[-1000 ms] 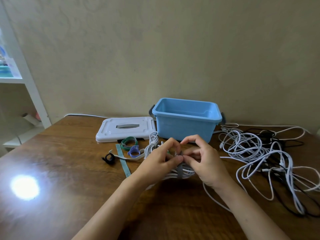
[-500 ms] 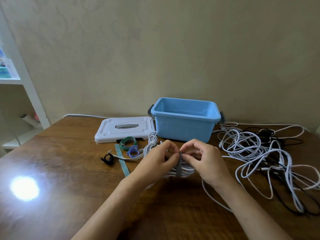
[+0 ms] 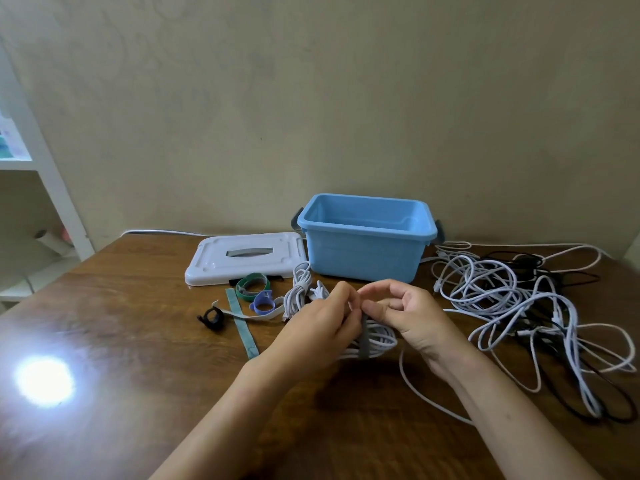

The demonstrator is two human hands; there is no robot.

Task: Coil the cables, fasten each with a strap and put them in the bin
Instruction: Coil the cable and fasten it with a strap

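Spare straps: lower left of centre on the table (image 3: 104,306), a black strap (image 3: 212,319), a flat teal strap (image 3: 242,323), a green loop (image 3: 252,286) and a purple loop (image 3: 262,301) lie loose, just in front of the white lid (image 3: 242,258).
Left hand: the left hand (image 3: 322,327) sits at frame centre with fingers curled, pinching the grey strap (image 3: 363,336) where it meets the right fingertips.
Task thing: the coiled white cable (image 3: 375,341) lies on the table under both hands, the grey strap wrapped around its bundle.
Right hand: the right hand (image 3: 412,317) pinches the strap end with thumb and forefinger, other fingers curled above.
Change: half a second ago the hands were pressed closer together over the strap; now the right fingers are lifted and arched, so the fastening looks nearly closed.
Bin: the blue bin (image 3: 367,237) stands open above centre, apparently empty.
Remaining work: right of frame, a loose cable tangle (image 3: 519,306) of white and black cords waits uncoiled.
Room: brown wooden tabletop with a bright glare spot lower left, plain beige wall behind, white shelf (image 3: 45,174) at upper left.
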